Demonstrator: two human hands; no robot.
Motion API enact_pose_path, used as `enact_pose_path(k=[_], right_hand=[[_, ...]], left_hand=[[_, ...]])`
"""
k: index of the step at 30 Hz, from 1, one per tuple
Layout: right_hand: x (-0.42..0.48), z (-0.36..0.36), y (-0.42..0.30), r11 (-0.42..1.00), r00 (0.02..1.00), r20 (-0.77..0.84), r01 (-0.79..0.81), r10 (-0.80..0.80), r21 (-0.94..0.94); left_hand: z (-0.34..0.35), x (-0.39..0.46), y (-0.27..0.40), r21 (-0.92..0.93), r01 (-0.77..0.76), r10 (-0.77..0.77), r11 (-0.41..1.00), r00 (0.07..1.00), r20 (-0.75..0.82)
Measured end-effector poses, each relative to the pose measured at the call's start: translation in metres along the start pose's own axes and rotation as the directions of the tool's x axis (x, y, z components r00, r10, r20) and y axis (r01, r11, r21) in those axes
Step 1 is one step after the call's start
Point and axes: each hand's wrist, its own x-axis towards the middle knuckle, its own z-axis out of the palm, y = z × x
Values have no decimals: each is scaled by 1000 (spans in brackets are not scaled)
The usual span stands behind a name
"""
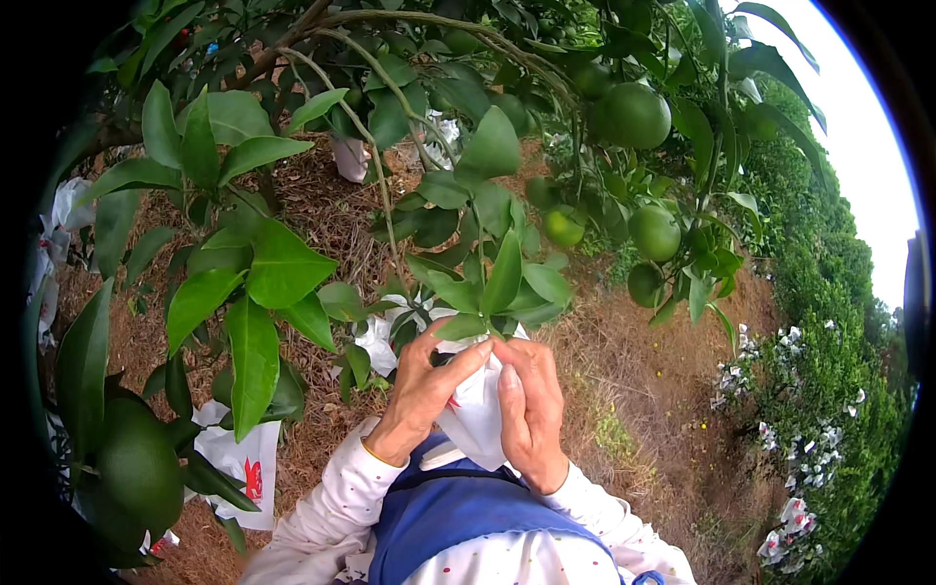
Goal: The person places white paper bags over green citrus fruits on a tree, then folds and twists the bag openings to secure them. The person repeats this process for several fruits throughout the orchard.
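Both hands meet at the top of a white paper fruit bag (475,417) with a small red print, hanging just below a leafy citrus twig (503,278). My left hand (424,391) pinches the bag's gathered mouth from the left, thumb and fingertips close to the twig. From the other side my right hand (532,409) grips the mouth, its index fingertip nearly touching the left thumb. Leaves partly cover the fingertips, and whatever the bag encloses is hidden. Another white bag (376,344) hangs just behind my left hand.
Unbagged green citrus fruits (635,115) hang at upper right, and a large green fruit (139,464) is close at lower left. A bag with a red print (245,468) hangs nearby. Branches (387,88) arch overhead. Bushes with several white bags (812,453) line the right side.
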Motion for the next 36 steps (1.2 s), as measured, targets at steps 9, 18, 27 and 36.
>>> enact_pose_path(k=[9, 18, 27, 36], right_hand=[[18, -20, 21, 976, 965, 245, -141, 99, 163], [37, 2, 38, 672, 892, 414, -420, 181, 611], [55, -11, 55, 713, 912, 362, -385, 194, 586], [-3, -10, 10, 987, 989, -104, 120, -109, 105]], left_hand=[[-22, -2, 22, -190, 292, -272, 937, 954, 125], [-28, -10, 32, -304, 498, -482, 812, 866, 133], [-22, -5, 35, -394, 539, -459, 745, 842, 284], [-25, -13, 33, -475, 514, -449, 714, 857, 253]])
